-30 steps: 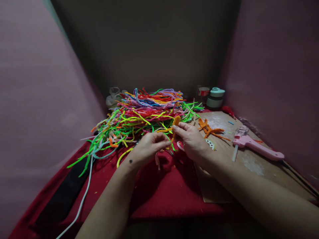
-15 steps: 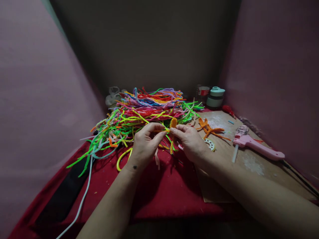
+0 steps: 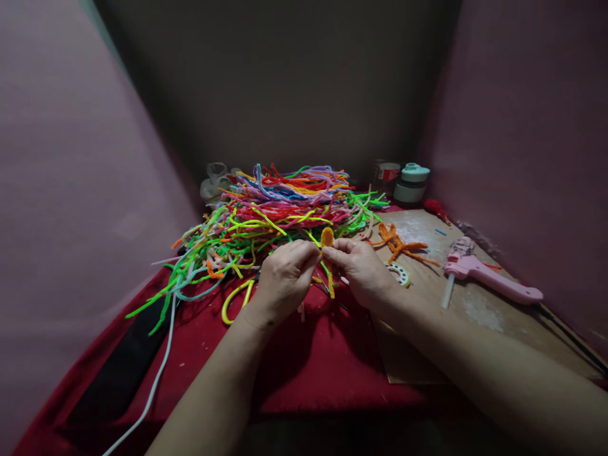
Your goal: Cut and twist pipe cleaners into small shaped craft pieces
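Between my two hands is an orange pipe cleaner (image 3: 327, 237), bent into a flat rounded loop that stands up above my fingertips. My left hand (image 3: 289, 275) is closed in a pinch at the base of the loop, its fingertips partly hidden. From the other side, my right hand (image 3: 358, 269) pinches the same piece between thumb and forefinger. An orange end (image 3: 331, 290) hangs below the fingers beside a green strand. Just behind the hands lies a big heap of many-coloured pipe cleaners (image 3: 289, 212).
On the cardboard (image 3: 413, 354) at right lie a pink glue gun (image 3: 489, 277), bent orange pipe cleaners (image 3: 403, 246) and a white ring with holes (image 3: 398, 273). Yellow-handled scissors (image 3: 228, 304) rest left of my wrist. A white cable (image 3: 164, 373) crosses the red cloth (image 3: 327, 380). A lidded jar (image 3: 411, 185) stands behind.
My left hand has rolled over, its knuckles now turned up and its fingers closer to my right hand. The orange loop has shifted slightly left and turned its broad side to me.
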`<state>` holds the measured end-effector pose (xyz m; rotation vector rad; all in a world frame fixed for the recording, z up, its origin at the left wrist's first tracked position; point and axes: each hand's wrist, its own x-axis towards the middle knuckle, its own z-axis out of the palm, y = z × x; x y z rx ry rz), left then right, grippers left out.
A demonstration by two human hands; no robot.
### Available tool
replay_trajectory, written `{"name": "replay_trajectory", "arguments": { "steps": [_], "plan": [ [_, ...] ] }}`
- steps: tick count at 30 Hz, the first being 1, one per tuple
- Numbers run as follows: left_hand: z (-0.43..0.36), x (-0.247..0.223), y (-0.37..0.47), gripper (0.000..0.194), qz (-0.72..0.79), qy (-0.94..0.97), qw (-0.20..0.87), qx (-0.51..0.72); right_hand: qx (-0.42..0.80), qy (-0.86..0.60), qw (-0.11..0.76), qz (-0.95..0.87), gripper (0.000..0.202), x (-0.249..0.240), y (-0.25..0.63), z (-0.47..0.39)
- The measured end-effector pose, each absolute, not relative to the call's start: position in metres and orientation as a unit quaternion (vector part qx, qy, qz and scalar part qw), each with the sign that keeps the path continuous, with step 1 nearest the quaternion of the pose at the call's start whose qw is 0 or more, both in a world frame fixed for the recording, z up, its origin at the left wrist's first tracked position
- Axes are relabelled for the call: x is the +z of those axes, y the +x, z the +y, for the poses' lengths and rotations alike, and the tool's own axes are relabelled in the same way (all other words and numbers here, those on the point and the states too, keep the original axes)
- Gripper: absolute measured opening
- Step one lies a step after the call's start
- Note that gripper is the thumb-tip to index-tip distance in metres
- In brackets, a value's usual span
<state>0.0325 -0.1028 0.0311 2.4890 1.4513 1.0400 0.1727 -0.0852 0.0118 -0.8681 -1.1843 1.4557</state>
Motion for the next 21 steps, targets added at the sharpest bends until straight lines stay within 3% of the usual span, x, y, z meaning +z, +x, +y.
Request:
{"name": "replay_trajectory", "arguments": {
  "steps": [8, 15, 21],
  "plan": [
    [-0.101, 0.039, 0.032, 0.033, 0.521, 0.69, 0.323, 0.386, 0.597, -0.369, 0.508, -0.499, 0.024, 0.015, 0.171, -0.089],
    [-0.097, 0.042, 0.025, 0.023, 0.49, 0.619, 0.44, 0.428, 0.636, -0.367, 0.466, -0.493, 0.023, 0.016, 0.171, -0.09],
    [-0.095, 0.036, 0.022, 0.021, 0.47, 0.583, 0.484, 0.453, 0.713, -0.278, 0.436, -0.472, 0.004, 0.013, 0.173, -0.09]
  ]
}}
